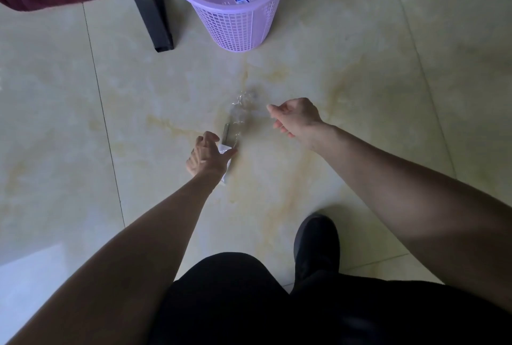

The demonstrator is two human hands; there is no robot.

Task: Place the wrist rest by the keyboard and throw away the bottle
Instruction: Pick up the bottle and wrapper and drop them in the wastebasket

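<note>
The clear, crumpled plastic bottle with a white label (235,128) lay on the pale tiled floor (360,67), well short of the lilac mesh wastebasket (235,25), its long axis pointing roughly toward that basket. My left hand (206,157) was the nearer one, fingers loosely spread and touching the labelled end, not yet closed round it. My right hand (295,116) hovered just beside the far end, half-curled and empty. I judged the left should take it.

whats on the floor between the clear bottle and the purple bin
Nothing: in the head view, bare tiled floor runs from the clear bottle to the purple bin.
</note>
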